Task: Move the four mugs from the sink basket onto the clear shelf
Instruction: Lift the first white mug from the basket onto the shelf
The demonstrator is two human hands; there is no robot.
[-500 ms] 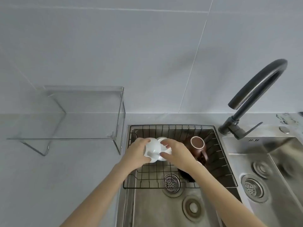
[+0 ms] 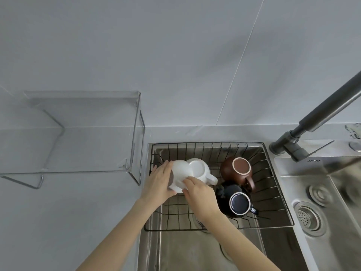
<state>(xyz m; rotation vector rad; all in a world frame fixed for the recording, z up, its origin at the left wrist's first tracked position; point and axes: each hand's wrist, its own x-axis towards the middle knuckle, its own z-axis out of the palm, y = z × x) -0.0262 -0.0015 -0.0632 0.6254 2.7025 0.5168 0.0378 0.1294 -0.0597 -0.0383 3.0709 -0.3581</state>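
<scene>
Two white mugs lie side by side at the left of the black wire sink basket (image 2: 207, 144). My left hand (image 2: 159, 182) grips the left white mug (image 2: 180, 172) from its left side. My right hand (image 2: 201, 198) has its curled fingertips on the lower edge of that mug, where it meets the second white mug (image 2: 198, 169), whose handle points right. A brown mug (image 2: 237, 171) lies upside down at the basket's back right. A dark blue mug (image 2: 239, 204) lies in front of it. The clear shelf (image 2: 78, 133) stands on the counter to the left, with nothing on it.
The basket sits over a steel sink (image 2: 195, 251). A second basin with a drain (image 2: 308, 218) is on the right. A dark faucet (image 2: 312, 118) arches over the back right. A grey tiled wall rises behind.
My right hand has slid left off the second white mug, which now shows in full, as does the dark blue mug. The left white mug sits a little further left in my left hand.
</scene>
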